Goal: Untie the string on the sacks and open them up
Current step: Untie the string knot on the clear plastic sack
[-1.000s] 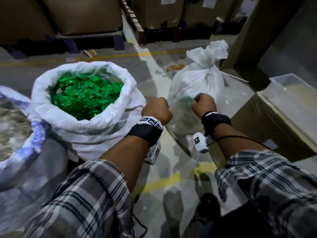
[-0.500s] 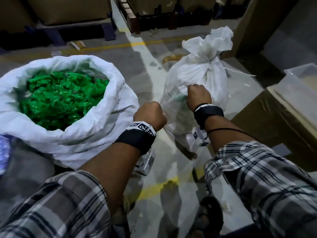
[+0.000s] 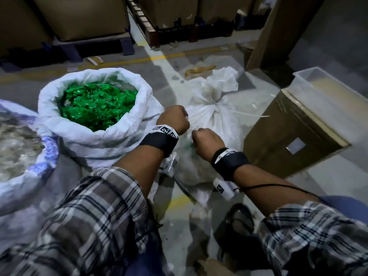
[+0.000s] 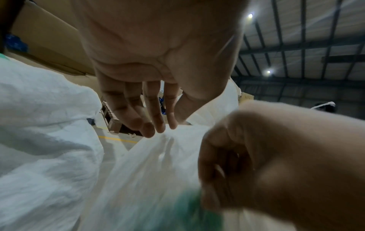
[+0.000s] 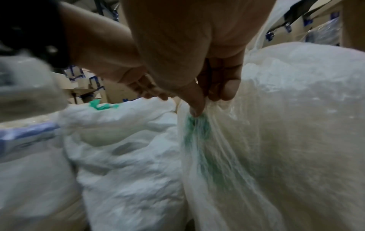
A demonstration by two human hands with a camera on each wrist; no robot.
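Note:
A white tied sack [image 3: 213,114] stands on the floor just right of centre. Its neck is bunched under a ruffled top [image 3: 226,81], and a thin string end [image 3: 258,116] trails off to the right. My left hand [image 3: 173,118] is at the sack's near left side, and its fingertips [image 4: 158,127] pinch a gathered fold of fabric. My right hand [image 3: 206,142] grips the near wall lower down. There its thumb and fingers [image 5: 197,107] pinch thin fabric with a green tint behind it. An open sack [image 3: 65,134] of green pieces stands to the left.
A third sack [image 3: 49,154] with blue print lies at the far left. A taped cardboard box [image 3: 288,140] with a clear plastic tub [image 3: 318,76] on it stands close on the right. Pallets with boxes [image 3: 83,16] line the back. Yellow floor lines cross the concrete.
The tied sack has been pulled nearer to me and toward the open sack. My hands have come closer together, and the right one is now lower on the sack.

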